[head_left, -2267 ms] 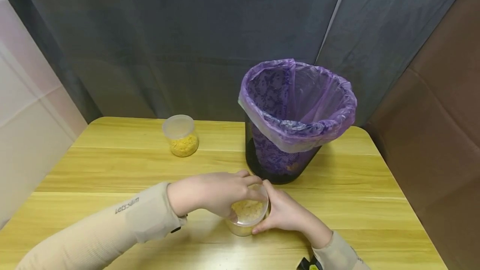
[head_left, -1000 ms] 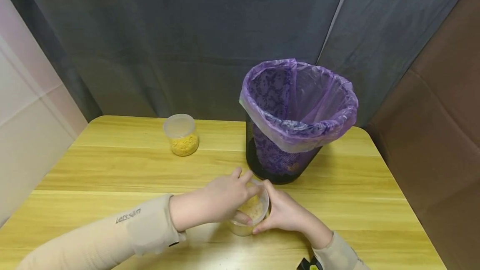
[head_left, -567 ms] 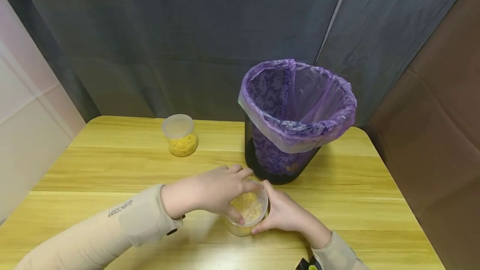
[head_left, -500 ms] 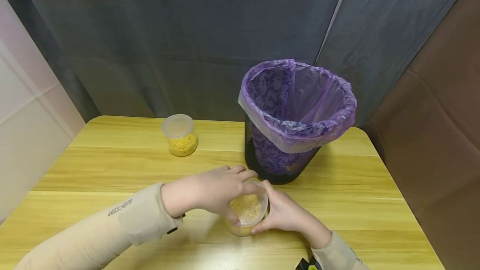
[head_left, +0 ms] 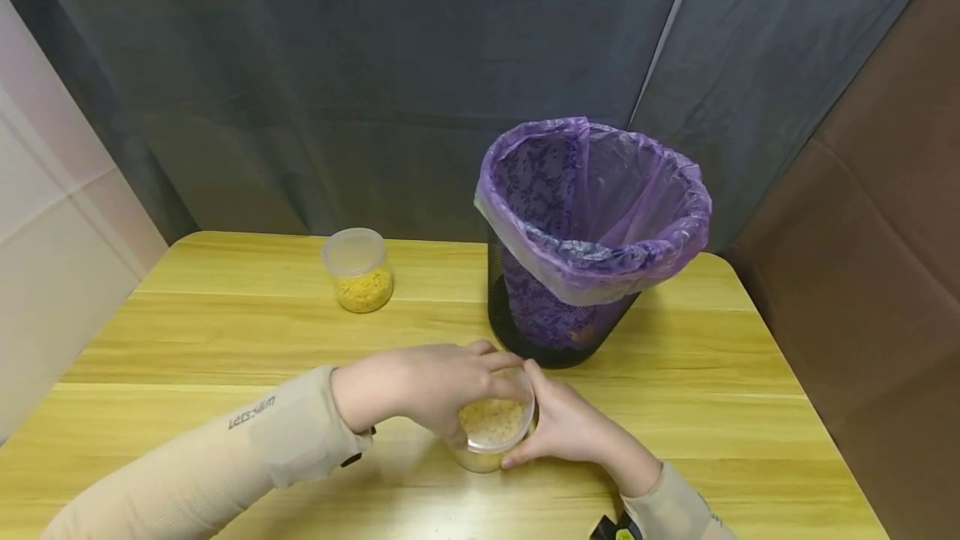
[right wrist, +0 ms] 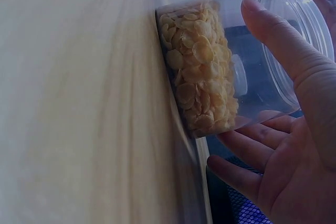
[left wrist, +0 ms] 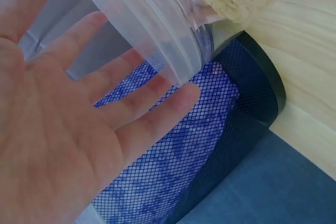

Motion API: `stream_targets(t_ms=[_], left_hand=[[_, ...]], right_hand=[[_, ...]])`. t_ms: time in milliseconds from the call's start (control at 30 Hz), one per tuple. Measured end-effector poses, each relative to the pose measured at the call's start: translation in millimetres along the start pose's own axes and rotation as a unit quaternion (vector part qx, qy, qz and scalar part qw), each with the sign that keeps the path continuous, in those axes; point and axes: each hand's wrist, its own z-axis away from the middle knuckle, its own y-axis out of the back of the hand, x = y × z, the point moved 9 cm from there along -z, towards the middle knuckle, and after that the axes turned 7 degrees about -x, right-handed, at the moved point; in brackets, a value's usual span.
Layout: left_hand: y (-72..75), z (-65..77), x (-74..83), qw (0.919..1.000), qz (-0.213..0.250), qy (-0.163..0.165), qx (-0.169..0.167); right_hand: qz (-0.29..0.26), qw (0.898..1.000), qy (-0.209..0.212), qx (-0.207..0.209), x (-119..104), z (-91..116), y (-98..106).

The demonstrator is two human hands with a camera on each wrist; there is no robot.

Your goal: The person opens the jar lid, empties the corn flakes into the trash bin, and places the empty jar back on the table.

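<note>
A clear plastic jar (right wrist: 197,72) of pale yellow flakes stands upright on the table, near the front middle in the head view. Its translucent lid (left wrist: 152,24) is on top. Reaching over from the left, my left hand (head_left: 442,386) grips the lid's rim, thumb on the near side and fingers on the far side. My right hand (head_left: 566,432) holds the jar's body from the right, with the thumb in front and the fingers behind. The head view hides part of the lid under my left hand.
Behind the jar stands a black mesh bin (head_left: 555,348) with a purple bag (head_left: 600,273) folded over its rim. At the back left sits a second lidded jar (head_left: 360,273) with yellow contents. A grey curtain (head_left: 337,90) hangs behind the wooden table (head_left: 225,340).
My left hand has turned and shifted its fingers around the lid's rim, loosening and then gripping it again. My right hand and the jar have stayed in place.
</note>
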Motion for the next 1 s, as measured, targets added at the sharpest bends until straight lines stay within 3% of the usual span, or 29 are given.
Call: stream_targets(t_ms=[400,1000], left_hand=[[0.1,-0.8,-1.0,0.9998,-0.003,0.017,0.009],[2.5,1.5,1.8,0.9954,-0.050,0.048,0.067]], right_hand=[[-0.018,1.000,0.004,-0.011,0.4,0.0,-1.4],[-0.025,1.000,0.007,-0.015,0.2,-0.4,-2.4]])
